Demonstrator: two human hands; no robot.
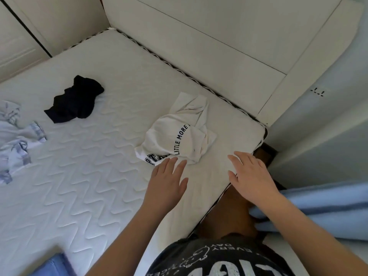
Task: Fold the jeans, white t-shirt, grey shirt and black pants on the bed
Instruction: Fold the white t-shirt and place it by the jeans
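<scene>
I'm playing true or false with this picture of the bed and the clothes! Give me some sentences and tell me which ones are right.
1. The white t-shirt is neatly folded. False: it lies crumpled on the bed.
2. Both hands are open with straight fingers. True: the left hand and the right hand hold nothing.
3. The black pants are right beside the hands. False: they lie farther off, in a bunched heap.
4. The white t-shirt has black letters on it. True.
5. The left hand's fingertips reach the near edge of the white t-shirt. True.
</scene>
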